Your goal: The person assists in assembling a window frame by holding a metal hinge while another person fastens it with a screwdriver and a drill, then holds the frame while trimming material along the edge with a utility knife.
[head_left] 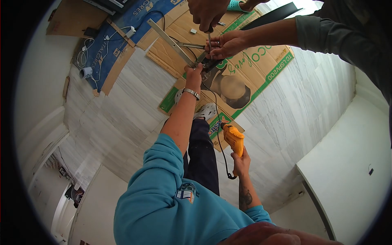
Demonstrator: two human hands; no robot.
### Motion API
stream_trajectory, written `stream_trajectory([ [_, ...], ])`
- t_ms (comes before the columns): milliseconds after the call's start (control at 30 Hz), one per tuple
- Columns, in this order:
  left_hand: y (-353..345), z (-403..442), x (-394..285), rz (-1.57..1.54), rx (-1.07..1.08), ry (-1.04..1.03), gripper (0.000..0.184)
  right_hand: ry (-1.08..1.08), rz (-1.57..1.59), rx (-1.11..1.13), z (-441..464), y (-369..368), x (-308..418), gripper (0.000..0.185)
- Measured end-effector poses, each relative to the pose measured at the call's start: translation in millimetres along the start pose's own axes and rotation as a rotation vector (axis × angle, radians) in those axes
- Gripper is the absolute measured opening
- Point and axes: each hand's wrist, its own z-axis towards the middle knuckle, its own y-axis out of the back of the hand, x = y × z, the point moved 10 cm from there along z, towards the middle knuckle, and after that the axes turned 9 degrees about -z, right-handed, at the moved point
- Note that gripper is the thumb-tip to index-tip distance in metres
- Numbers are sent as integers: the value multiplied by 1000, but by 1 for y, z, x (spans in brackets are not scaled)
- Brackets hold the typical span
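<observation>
My left hand (193, 77), with a watch at the wrist, is closed round the joint of a metal bracket (169, 42). Its long flat bar slants up to the left, and a shorter arm points right. Lower right, my right hand (241, 162) grips a yellow-orange power drill (233, 139) by its handle, apart from the bracket. The drill's nose points up and left, and its black cord (216, 106) loops up past my feet. Just right of my left hand, a co-worker's hands (228, 43) hold a thin screwdriver (210, 40) upright at the bracket.
Flattened cardboard (265, 61) lies on the wood-look floor (122, 106) under the work. Blue sheeting (106, 53) with white cables (83, 53) and a tape roll (85, 72) is at upper left. A small white block (193, 31) lies on the cardboard. White walls stand both sides.
</observation>
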Motion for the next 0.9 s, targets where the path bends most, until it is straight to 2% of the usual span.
stream_trajectory([
  [133, -3, -4, 2, -55, 0, -3, 42, -9, -30, -4, -4, 2, 11, 52],
  [200, 3, -5, 9, -92, -61, 61, 39, -34, -24, 27, -8, 5, 21, 53],
  [300, 2, -8, 14, -121, -31, 48, 34, -49, 10, 35, -7, 0, 14, 52],
  [800, 10, 7, 26, -3, 36, 79, 38, -3, -60, -30, 6, 5, 2, 52],
  [900, -13, -29, -19, 91, -59, -8, 39, -8, -118, -9, 11, 3, 6, 54],
])
